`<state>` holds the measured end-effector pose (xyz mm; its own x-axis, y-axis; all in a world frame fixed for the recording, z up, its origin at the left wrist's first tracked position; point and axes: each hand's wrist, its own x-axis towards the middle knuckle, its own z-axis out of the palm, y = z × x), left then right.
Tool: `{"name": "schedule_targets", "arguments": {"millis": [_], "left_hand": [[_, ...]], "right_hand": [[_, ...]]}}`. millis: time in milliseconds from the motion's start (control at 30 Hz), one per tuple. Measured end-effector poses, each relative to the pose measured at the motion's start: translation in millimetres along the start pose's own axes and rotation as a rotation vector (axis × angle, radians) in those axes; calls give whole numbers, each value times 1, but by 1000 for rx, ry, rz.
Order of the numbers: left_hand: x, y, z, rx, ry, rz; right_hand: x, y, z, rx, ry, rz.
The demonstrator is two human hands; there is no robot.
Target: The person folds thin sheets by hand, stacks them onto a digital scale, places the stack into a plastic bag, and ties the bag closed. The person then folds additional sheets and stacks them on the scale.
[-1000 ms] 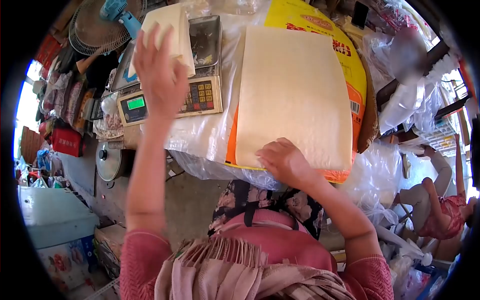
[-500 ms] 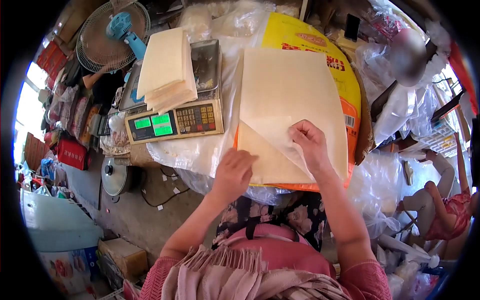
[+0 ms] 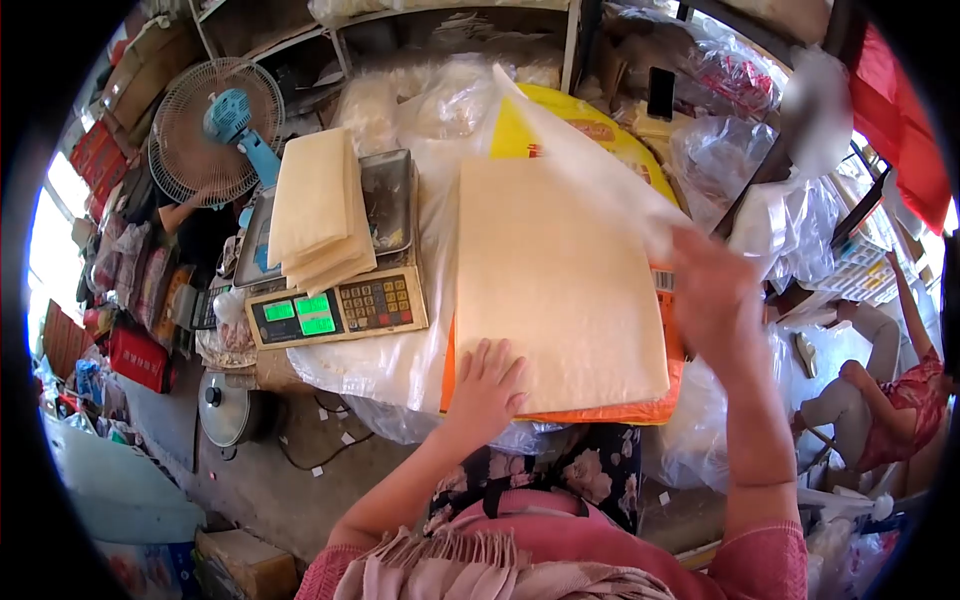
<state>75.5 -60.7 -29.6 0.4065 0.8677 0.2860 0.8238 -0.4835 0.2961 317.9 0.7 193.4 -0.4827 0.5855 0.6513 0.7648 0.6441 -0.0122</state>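
Note:
A stack of thin cream-coloured sheets (image 3: 555, 300) lies flat in front of me, on a yellow and orange printed bag (image 3: 660, 408). My left hand (image 3: 483, 395) rests on the stack's lower left corner with its fingers spread. My right hand (image 3: 715, 300), smeared by motion, is closed on the edge of one thin sheet (image 3: 600, 170). That sheet is raised off the stack and slants from the far edge down to my right hand. Left of the stack, folded cream sheets (image 3: 320, 205) lie on the pan of a digital scale (image 3: 340, 310) with lit green displays.
Clear plastic wrapping (image 3: 350, 375) lies under the scale and bag. A fan (image 3: 215, 130) stands at the back left, and a lidded pot (image 3: 225, 410) below the scale's left side. A phone (image 3: 661, 93) is at the back right. Another person (image 3: 895, 410) sits at the far right.
My right hand has pulled the turned-up sheet up and to the right, off most of the stack. My left hand has flattened on the stack's corner. The view has shifted slightly.

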Motion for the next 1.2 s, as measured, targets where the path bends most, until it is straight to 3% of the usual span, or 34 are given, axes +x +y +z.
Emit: {"name": "schedule_targets", "arguments": {"millis": [33,133,167,233,267,300,367,400,433,467,500,533,600,633,700,733,800,833,900,933,1000,1100,1200], "left_hand": [[1,-2,-1,-16,-6,3],[13,-21,-6,-682,-57,-479],[18,-5,-29,-725,344,-277],[27,-14,-36,-358,375,-114],[28,-22,-41,-175,384,-34],[24,-41,-40,-83,219,141],[9,-59,-29,-337,98,82],[4,-62,-25,-463,37,51],[3,-59,-29,-504,46,-102],[2,-54,-37,-542,55,-256],[3,-51,-43,-578,63,-409],[5,-50,-45,-646,71,-458],[14,-51,-49,-780,91,-558],[20,-52,-46,-755,148,-589],[34,-67,-29,-593,183,-642],[39,-71,-25,-511,200,-668],[53,-60,-26,-191,346,-605],[59,-53,-24,-32,416,-570],[62,-47,-20,47,231,-257],[62,-44,-17,86,137,-103],[55,-28,-9,132,38,-124],[53,-28,-3,154,-29,-137],[49,-27,-5,190,-36,-126]], "right_hand": [[-13,-1,11,166,-24,-95],[-63,-22,49,118,-205,-258],[-78,-31,53,154,-311,-248],[-99,-41,56,305,-532,-178],[-107,-38,55,375,-665,-155],[-108,-33,47,580,-700,-64],[-102,-9,26,985,-751,121],[-104,14,19,1294,-869,351],[-114,42,16,1460,-776,319],[-119,60,12,1677,-668,417],[-131,78,14,1674,-552,494],[-147,88,19,1797,-465,606],[-161,97,45,1744,-235,507],[-158,97,55,1514,-273,661],[-144,91,83,1039,-330,932],[-139,87,107,1094,-111,906],[-132,87,137,1063,-57,1006],[-130,88,147,826,-112,978],[-124,89,159,352,-220,899],[-121,90,160,356,-247,910],[-115,88,155,366,-308,929],[-103,54,138,73,-82,713],[-113,31,152,-70,-241,296]]}}
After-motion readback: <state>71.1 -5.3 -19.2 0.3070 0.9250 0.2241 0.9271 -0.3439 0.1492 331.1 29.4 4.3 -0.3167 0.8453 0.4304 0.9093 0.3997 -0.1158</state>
